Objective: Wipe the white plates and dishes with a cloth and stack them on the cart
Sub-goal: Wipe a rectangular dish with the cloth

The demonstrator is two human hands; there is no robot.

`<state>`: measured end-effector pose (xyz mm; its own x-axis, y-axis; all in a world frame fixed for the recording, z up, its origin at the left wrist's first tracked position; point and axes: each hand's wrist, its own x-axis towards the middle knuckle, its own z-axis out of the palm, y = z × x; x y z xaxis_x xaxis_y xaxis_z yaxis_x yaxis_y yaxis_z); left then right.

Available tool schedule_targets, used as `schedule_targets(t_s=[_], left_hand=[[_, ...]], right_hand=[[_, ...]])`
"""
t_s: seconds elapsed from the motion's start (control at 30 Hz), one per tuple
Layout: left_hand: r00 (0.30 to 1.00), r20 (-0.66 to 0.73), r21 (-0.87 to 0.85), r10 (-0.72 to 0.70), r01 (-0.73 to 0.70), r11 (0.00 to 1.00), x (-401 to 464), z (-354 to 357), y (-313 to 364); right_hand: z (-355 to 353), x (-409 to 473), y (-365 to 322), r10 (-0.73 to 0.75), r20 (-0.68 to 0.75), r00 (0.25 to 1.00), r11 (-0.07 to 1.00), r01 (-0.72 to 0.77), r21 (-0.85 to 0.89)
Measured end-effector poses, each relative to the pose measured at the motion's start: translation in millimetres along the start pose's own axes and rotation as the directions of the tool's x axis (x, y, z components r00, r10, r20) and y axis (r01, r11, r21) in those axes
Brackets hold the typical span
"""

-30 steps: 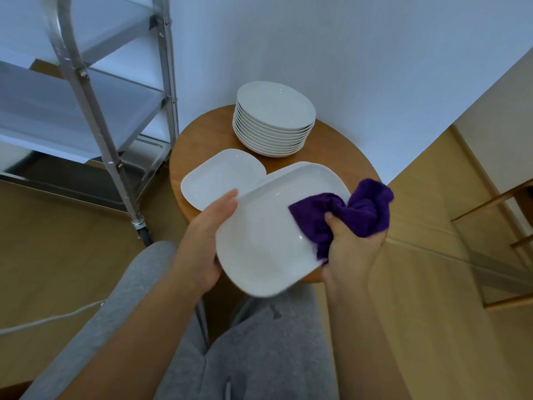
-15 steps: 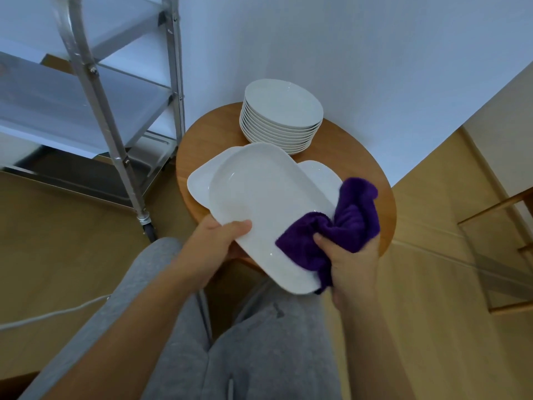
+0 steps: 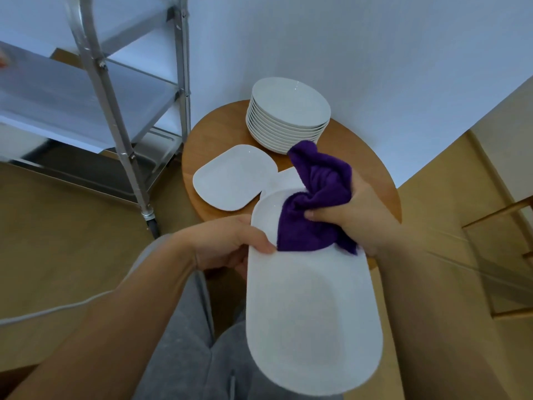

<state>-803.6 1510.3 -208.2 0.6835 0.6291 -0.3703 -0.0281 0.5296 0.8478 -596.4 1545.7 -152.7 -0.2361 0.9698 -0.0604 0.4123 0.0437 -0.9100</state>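
Two hands share the work here: your left hand (image 3: 230, 243) pinches the long rim of the oblong white platter (image 3: 313, 313), thumb on top and fingers curled beneath, while your right hand (image 3: 354, 215) is bunched tight around the purple cloth (image 3: 314, 209) and presses it onto the platter's far end. The platter hangs in the air over your lap, just short of the round wooden bench (image 3: 369, 168). Judge it as stiff, glazed and slick, fairly heavy for its length, and breakable if it drops, so grip it near the middle of a long edge rather than at a tip, and let the soft cloth do the rubbing. On the bench lie a rounded square plate (image 3: 233, 180), another white dish (image 3: 285, 180) mostly hidden behind the cloth, and a stack of round plates (image 3: 288, 114) by the wall. The metal cart (image 3: 95, 90) stands to your left, its shelves within easy reach.
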Motion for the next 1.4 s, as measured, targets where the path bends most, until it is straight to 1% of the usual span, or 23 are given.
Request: schedule_targets(t_s=[0.1, 0.2, 0.27, 0.33, 0.37, 0.4, 0.47, 0.53, 0.6, 0.7, 0.77, 0.8, 0.87, 0.93, 1.03, 1.13, 1.2, 1.23, 1.27, 1.3, 1.33, 1.37, 1.4], left_hand=[[1.0, 0.003, -0.023, -0.002, 0.002, 1.0, -2, -4, 0], [0.981, -0.136, -0.18, 0.14, -0.164, 0.97, -4, 4, 2], [0.945, -0.259, -0.287, 0.201, -0.273, 0.918, -6, 8, 3], [0.926, -0.313, -0.398, 0.21, -0.329, 0.856, -9, 9, 1], [0.928, -0.307, -0.435, 0.212, -0.335, 0.836, -9, 10, -1], [0.931, -0.301, -0.453, 0.205, -0.329, 0.829, -9, 11, -5], [0.935, -0.312, -0.46, 0.169, -0.305, 0.834, -7, 15, -12], [0.93, -0.325, -0.472, 0.175, -0.319, 0.822, -5, 18, -16], [0.917, -0.332, -0.448, 0.222, -0.36, 0.818, -3, 20, -17], [0.919, -0.332, -0.433, 0.211, -0.347, 0.832, 1, 23, -18], [0.918, -0.375, -0.472, 0.13, -0.31, 0.825, 5, 26, -16], [0.9, -0.431, -0.505, 0.069, -0.303, 0.808, 6, 27, -14], [0.839, -0.542, -0.536, -0.033, -0.315, 0.783, 8, 27, -12], [0.801, -0.594, -0.501, -0.072, -0.298, 0.813, 8, 29, -9], [0.789, -0.612, -0.409, -0.04, -0.273, 0.871, 7, 35, -2], [0.86, -0.502, -0.351, 0.098, -0.305, 0.885, -2, 36, 8], [0.853, -0.499, -0.255, 0.157, -0.317, 0.913, -5, 37, 9], [0.804, -0.575, -0.19, 0.154, -0.314, 0.93, -2, 35, 4], [0.724, -0.672, -0.121, 0.154, -0.312, 0.942, 3, 32, -2], [0.644, -0.749, -0.059, 0.153, -0.295, 0.954, 6, 30, -6], [0.606, -0.782, -0.047, 0.142, -0.285, 0.957, 8, 28, -9], [0.62, -0.774, -0.1, 0.131, -0.323, 0.941, 9, 24, -11], [0.675, -0.725, -0.208, 0.132, -0.398, 0.894, 8, 19, -13]], right_hand=[[7, 2, 7, 0.077, 0.011, 0.997, 0.996, -0.077, 0.041], [11, 2, 21, 0.223, -0.048, 0.974, 0.96, -0.211, 0.183], [20, 0, 31, 0.322, -0.172, 0.931, 0.917, -0.261, 0.302], [28, -1, 39, 0.366, -0.337, 0.867, 0.874, -0.197, 0.444], [30, -2, 41, 0.354, -0.407, 0.842, 0.872, -0.139, 0.47], [31, -2, 43, 0.307, -0.464, 0.831, 0.892, -0.081, 0.445], [35, -6, 45, 0.126, -0.523, 0.843, 0.967, 0.014, 0.255], [41, -13, 44, -0.06, -0.451, 0.891, 0.998, 0.055, -0.024], [47, -20, 43, -0.095, -0.307, 0.947, 0.972, 0.022, -0.235], [55, -36, 41, -0.014, -0.167, 0.986, 0.964, -0.031, -0.264], [64, -52, 36, -0.124, -0.066, 0.99, 0.955, 0.101, -0.28], [70, -62, 36, -0.184, 0.006, 0.983, 0.956, 0.181, -0.232], [78, -78, 36, -0.21, 0.116, 0.971, 0.972, 0.22, -0.087], [84, -84, 39, -0.219, 0.118, 0.969, 0.972, 0.227, -0.058], [95, -87, 40, -0.2, -0.076, 0.977, 0.979, 0.197, -0.044], [86, -84, 32, -0.146, -0.339, 0.93, 0.988, 0.153, -0.005], [66, -75, 28, 0.012, -0.485, 0.874, 0.991, 0.054, 0.123], [57, -70, 27, 0.108, -0.517, 0.849, 0.966, 0.034, 0.258], [49, -67, 27, 0.159, -0.524, 0.837, 0.909, 0.083, 0.409], [44, -64, 26, 0.18, -0.516, 0.837, 0.82, 0.162, 0.549], [40, -63, 25, 0.167, -0.498, 0.851, 0.725, 0.236, 0.647], [38, -63, 24, 0.144, -0.472, 0.87, 0.657, 0.273, 0.703], [36, -64, 26, 0.121, -0.438, 0.891, 0.619, 0.277, 0.735]])
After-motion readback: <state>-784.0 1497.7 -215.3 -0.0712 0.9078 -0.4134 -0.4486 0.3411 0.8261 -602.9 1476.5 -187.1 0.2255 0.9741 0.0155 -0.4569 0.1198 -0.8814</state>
